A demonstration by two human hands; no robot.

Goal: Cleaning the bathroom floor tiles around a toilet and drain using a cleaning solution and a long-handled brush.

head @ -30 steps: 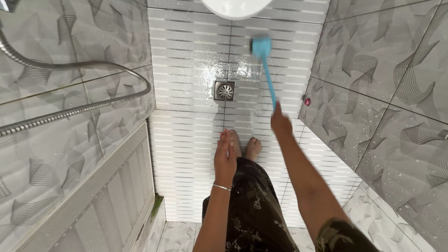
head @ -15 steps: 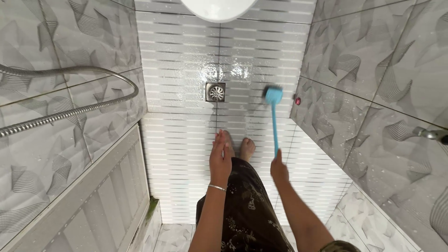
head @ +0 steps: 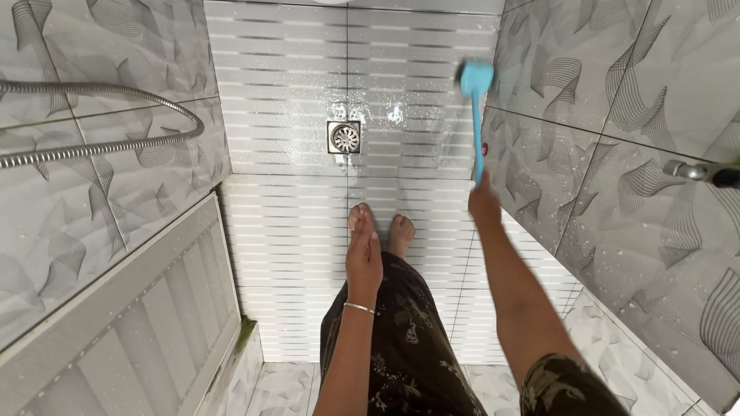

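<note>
Blue plastic long-handled scrub brush (head: 478,115) was clamped in the right hand (head: 484,204), its head beyond the fist on wet white ribbed floor tiles (head: 293,231); left hand (head: 364,258) hung flat, fingers together, holding nothing. Bare feet could slip on that wet tile

Your brush (head: 475,78) sits far right by the wall; drain (head: 344,137) left of it, hose (head: 100,146) far left.

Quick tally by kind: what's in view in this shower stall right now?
Blue long-handled brush, gripped by the right hand: 1
Floor drain: 1
Metal shower hose: 1
Wall tap: 1
Bracelet, on the open left hand: 1
Total: 5
</note>
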